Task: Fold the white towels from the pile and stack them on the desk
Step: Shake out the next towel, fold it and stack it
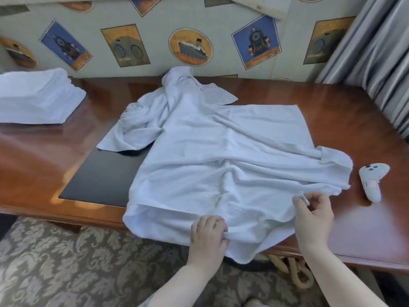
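Desk [287,94]: towel [221,156] edge pinched, both hands.

We seem to be in a hotel room or a furnished bedroom. We face a polished wooden desk [287,96] with a dark inset writing pad [106,171], set against wallpaper [155,32] printed with vintage travel labels of locomotives, a ship and a bicycle. A damask-patterned carpet [77,262] covers the floor, grey curtains [376,54] hang at the right, and a stack of folded white towels [37,96] suggests housekeeping.
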Tool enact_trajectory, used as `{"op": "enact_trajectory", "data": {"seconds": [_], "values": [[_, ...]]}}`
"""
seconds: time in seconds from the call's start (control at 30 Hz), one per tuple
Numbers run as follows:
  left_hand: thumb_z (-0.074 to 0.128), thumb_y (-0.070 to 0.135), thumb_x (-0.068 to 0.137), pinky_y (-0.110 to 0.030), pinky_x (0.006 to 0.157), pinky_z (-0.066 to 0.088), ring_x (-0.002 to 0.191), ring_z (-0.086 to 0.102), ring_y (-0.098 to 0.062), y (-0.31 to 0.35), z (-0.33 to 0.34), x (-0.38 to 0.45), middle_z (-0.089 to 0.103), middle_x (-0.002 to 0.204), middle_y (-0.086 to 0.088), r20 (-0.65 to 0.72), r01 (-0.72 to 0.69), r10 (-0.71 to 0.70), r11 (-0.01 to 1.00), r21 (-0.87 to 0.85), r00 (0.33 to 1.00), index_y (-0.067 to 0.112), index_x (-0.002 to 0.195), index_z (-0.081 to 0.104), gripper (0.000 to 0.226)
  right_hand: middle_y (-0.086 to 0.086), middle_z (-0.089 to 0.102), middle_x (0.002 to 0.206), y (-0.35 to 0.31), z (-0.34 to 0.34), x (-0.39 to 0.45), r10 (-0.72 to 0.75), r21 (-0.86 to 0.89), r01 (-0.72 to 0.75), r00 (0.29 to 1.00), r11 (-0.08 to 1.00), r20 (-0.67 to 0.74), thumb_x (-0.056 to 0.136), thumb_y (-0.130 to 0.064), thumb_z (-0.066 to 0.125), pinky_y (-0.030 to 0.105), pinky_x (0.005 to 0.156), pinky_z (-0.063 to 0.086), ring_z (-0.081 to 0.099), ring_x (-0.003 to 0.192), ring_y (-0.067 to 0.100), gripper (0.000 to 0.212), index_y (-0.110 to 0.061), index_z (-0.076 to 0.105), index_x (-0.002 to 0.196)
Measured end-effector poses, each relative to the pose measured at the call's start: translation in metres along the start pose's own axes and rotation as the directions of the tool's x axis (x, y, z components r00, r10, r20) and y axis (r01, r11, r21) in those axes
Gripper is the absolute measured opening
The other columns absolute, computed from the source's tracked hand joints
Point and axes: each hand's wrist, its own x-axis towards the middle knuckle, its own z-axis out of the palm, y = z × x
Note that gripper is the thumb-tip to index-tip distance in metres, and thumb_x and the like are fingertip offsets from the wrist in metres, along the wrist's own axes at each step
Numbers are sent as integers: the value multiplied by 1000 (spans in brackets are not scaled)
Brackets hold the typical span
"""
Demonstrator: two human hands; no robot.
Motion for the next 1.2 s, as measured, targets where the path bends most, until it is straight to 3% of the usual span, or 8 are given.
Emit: {"op": "enact_trajectory", "data": {"seconds": [0.13,0.27,0.4,0.63,0.83,0.93,1.1,1.2], "values": [[59,41,90,-23,98,30,107,43,-8,-40,-37,13,53,110,15,70,86,-75,981,-172,995,31,108,46,25,-9,55,70,-9,45,-28,2,-92,7,995,996,99,84,-15,63,28,57,38,46,54,0,20,-29,51,76],[57,17,90,-32,118,13,144,20,-14,-144,-88,16,33,151,8,-59,174,-174,985,-4,983,25,136,49,47,-5,58,76,-8,66,-44,60,-160,-43,993,986,99,87,-16,64,32,59,39,50,64,13,16,-24,52,81],[55,19,93,-30,87,45,107,53,-17,-190,-111,8,53,123,-5,134,494,-479,802,-336,868,19,112,59,19,-6,58,81,-8,72,-61,96,-169,-107,993,980,-67,88,-18,61,36,72,40,53,76,20,8,-17,54,92],[68,5,75,-18,74,44,99,54,-13,-187,-110,-24,48,110,2,323,457,-328,705,-542,888,26,99,57,35,-6,59,78,-7,83,-98,94,-241,-103,994,965,-49,90,-17,62,35,67,38,54,72,11,11,-19,52,88],[79,11,76,-33,66,45,72,59,-24,-210,-140,-29,64,77,-6,146,367,-341,780,-507,928,13,76,61,18,0,58,83,-11,70,-97,116,-190,-134,988,973,-103,89,-16,60,35,65,42,55,76,21,11,-21,51,85],[66,-3,77,-28,53,35,58,44,-11,-200,-155,-16,53,62,1,-210,250,-366,867,-431,907,16,64,51,28,-1,58,83,-10,61,-92,111,-150,-138,979,979,-171,89,-16,59,36,68,42,54,77,23,13,-24,50,84],[44,-2,74,-18,54,32,60,34,-13,-164,-178,10,42,63,7,-644,125,-515,826,-550,565,15,66,43,19,-7,54,81,-7,52,-87,58,-95,-90,952,991,-300,90,-16,55,32,61,36,51,72,15,9,-21,48,91],[38,-2,79,-30,58,34,63,36,-21,-168,-189,24,42,67,3,-250,168,-947,285,-944,200,16,73,48,22,-2,54,93,-14,28,-61,106,49,-94,855,994,-507,91,-17,50,32,75,37,49,80,18,9,-24,45,93]]}}
